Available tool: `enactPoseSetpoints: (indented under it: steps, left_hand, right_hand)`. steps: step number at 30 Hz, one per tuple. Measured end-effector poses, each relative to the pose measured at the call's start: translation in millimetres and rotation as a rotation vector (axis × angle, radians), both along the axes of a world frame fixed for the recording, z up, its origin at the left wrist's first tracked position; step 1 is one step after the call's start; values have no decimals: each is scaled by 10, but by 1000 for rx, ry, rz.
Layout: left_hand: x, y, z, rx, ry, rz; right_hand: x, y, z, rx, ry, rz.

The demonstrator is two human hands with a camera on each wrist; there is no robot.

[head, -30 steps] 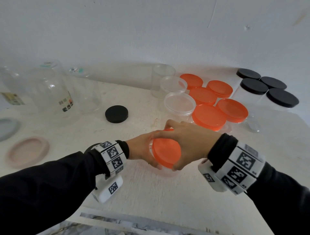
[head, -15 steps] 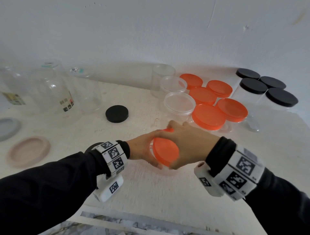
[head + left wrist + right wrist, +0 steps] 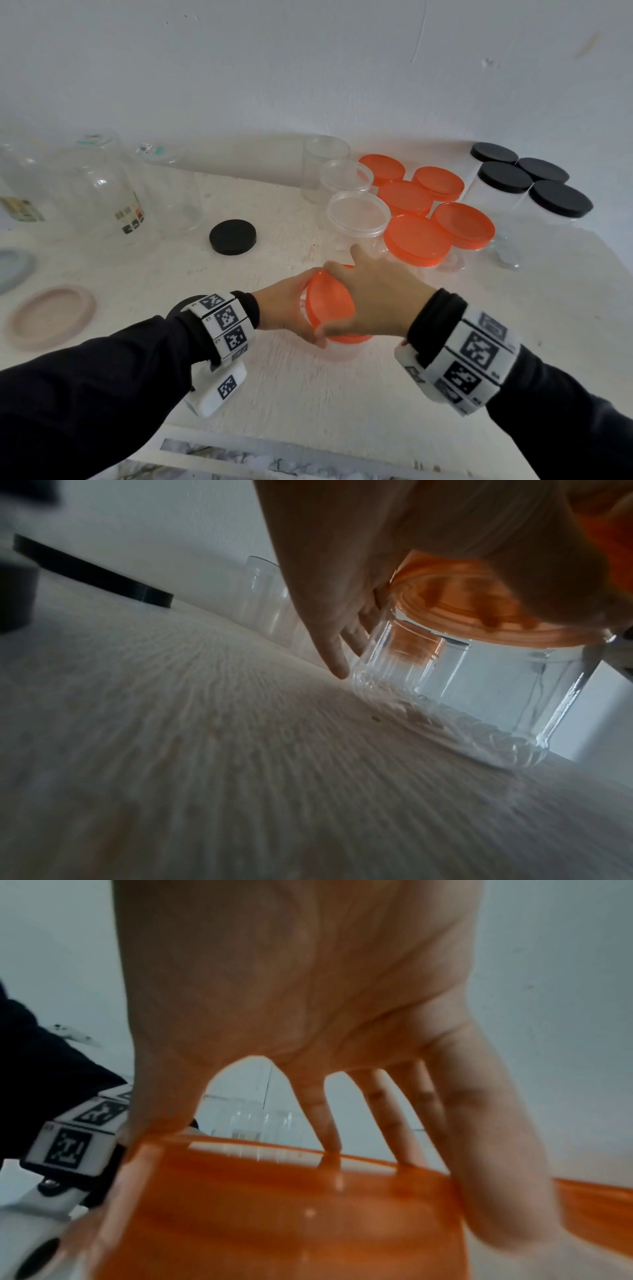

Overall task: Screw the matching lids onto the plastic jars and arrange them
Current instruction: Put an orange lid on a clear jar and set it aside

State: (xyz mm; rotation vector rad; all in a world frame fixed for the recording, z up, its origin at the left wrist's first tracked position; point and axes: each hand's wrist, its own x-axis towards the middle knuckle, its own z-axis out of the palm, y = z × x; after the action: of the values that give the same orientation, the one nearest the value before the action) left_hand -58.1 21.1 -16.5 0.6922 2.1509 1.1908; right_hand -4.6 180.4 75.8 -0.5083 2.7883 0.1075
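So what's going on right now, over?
Left hand steadies clear jar. Right hand grips orange lid on it. Nothing in the way.

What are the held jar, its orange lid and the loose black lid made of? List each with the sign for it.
Jar: clear plastic, probably; see-through, thin ribbed wall with glossy highlights.
Orange lid: translucent plastic, smooth and glossy; the right hand grips it and its fingers show through the rim.
Black lid: opaque, matte, likely plastic; no glare. Fine ridges on its edge.
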Motion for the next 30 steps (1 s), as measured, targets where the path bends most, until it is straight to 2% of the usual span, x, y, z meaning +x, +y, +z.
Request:
enactPoseSetpoints:
  steps: [2,4,7,13,19,22,25,27,30]
  left_hand:
    - [0,2,2,-13,4,-3]
    - [1,0,6,-17,4,-6]
    - [3,3,8,-7,1,-13]
    - [8,8,-22,18,10,12]
    - [12,2,-18,15,8,13]
    - [30,6,12,18,-6,6]
    - [33,6,25,-21,-10,-11]
    - [30,5,18,-21,-2,-12]
    - [35,11,27,-32,29,-3]
  right_hand:
    - [11,-11,-39,28,7,-24]
    - [0,21,-6,-11,-108,-10]
    - [-47,36,98,-21,-261,104]
    - [-16,-96,45,36,-59,84]
    - [-60,-90,61,36,6,117]
    - [-44,-15,-4,-20,30,60]
    - [4,-6,-107,-86,74,-86]
    - [37,-13,-141,-50,78,-123]
    - [41,43,-109,-60,-45,-17]
